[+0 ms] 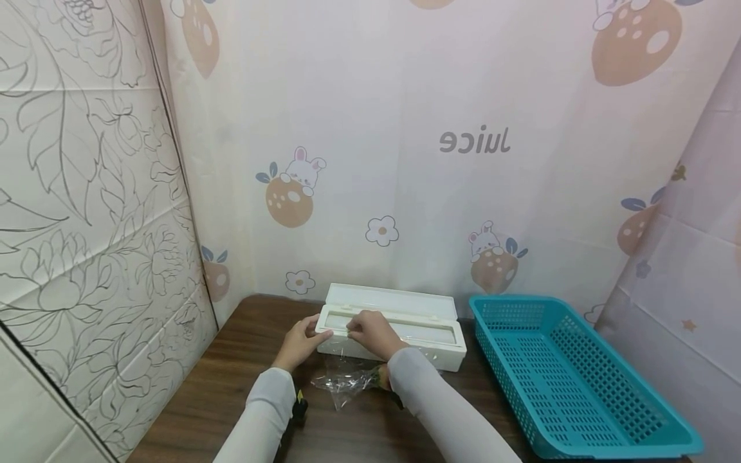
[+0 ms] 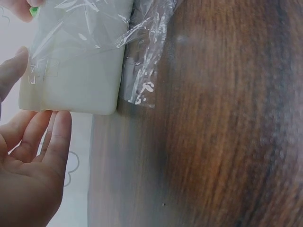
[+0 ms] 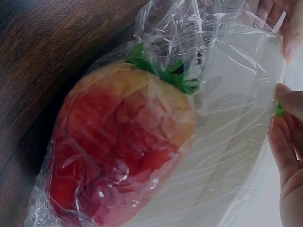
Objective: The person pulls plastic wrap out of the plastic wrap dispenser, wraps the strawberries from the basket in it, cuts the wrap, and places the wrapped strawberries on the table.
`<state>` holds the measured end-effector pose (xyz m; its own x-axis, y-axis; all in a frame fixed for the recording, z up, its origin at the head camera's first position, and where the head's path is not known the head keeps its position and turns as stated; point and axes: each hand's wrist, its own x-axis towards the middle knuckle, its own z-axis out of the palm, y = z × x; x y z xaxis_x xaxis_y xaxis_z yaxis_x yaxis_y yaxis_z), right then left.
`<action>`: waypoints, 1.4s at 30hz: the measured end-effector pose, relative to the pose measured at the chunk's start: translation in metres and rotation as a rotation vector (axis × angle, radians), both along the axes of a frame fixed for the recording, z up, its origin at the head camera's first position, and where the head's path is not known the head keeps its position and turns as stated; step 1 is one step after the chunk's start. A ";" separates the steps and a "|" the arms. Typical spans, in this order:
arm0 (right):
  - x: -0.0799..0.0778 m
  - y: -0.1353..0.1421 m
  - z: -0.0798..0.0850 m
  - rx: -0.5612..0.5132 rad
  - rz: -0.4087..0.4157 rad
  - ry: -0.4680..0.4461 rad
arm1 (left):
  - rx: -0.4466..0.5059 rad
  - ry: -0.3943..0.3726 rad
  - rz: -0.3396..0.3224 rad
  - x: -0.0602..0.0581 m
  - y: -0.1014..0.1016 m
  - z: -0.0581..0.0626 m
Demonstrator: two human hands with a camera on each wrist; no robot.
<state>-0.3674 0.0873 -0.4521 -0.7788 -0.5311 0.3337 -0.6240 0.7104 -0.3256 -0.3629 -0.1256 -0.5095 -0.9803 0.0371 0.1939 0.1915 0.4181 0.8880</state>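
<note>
A long white cling film dispenser box (image 1: 451,355) lies at the back of the table with its lid (image 1: 393,299) raised. My left hand (image 1: 300,342) grips its left end, thumb and fingers around the corner. At the box's upper edge, my right hand (image 1: 376,333) pinches a small green piece (image 3: 280,109), mostly hidden by the fingers. Clear cling film (image 2: 144,71) hangs crumpled down the front onto the table. Red and yellow fruit with green leaves (image 3: 123,146) lies against the box under the film; the right sleeve partly covers it in the head view.
A teal plastic basket (image 1: 535,386) stands on the right. Beside my left sleeve is a black item with a yellow mark (image 1: 300,408), partly hidden. The brown wooden table (image 1: 231,379) meets a printed curtain (image 1: 405,180) behind the box.
</note>
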 end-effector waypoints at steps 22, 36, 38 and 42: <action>0.000 -0.010 0.004 0.048 0.010 0.022 | -0.009 0.005 -0.014 0.006 -0.001 0.003; -0.002 -0.023 0.003 0.006 -0.007 0.019 | 0.008 -0.027 -0.020 0.005 -0.003 0.003; -0.003 -0.026 0.003 0.006 -0.008 0.015 | 0.006 -0.026 -0.021 0.004 -0.003 0.002; -0.006 -0.033 0.002 0.020 -0.001 0.039 | 0.011 -0.014 -0.025 0.003 -0.004 0.000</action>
<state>-0.3731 0.0541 -0.4499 -0.7656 -0.5376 0.3533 -0.6356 0.7170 -0.2864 -0.3599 -0.1296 -0.5091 -0.9816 0.0600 0.1812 0.1898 0.4035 0.8951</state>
